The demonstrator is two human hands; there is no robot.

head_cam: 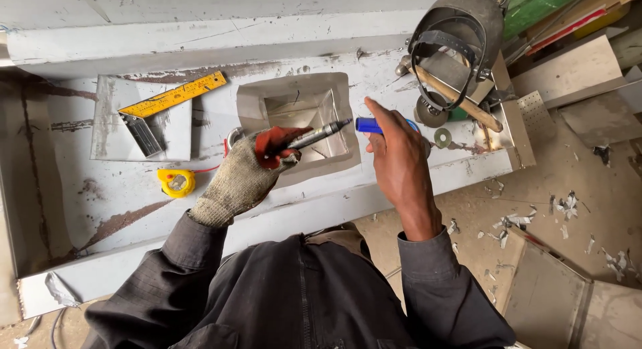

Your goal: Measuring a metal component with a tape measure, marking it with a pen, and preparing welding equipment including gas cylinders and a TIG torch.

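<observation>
A worker's gloved left hand (251, 167) gripped an uncapped grey marker pen (314, 135), tip over the folded sheet-metal tray (297, 125); beside the tray, the bare right hand (396, 155) pinched the pen's blue cap (368, 125). No marks yet showed.

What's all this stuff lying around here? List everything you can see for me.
Metal tray piece: one, shiny grey, centre of the bench.
Workbench: one, grey-white, stained, under it all.
Square ruler: one, yellow blade, on a flat metal sheet at left.
Tape measure: one, yellow, on the bench below the sheet.
Welding helmet: one, grey, top right.
Hammer: one, wooden handle, under the helmet.
Metal scraps: many, silvery, on the floor at right.
Marker pen: one, dark, in the left hand.
Pen cap: one, blue, in the right hand.
Left hand: gloved, grey and red.
Right hand: bare.
</observation>
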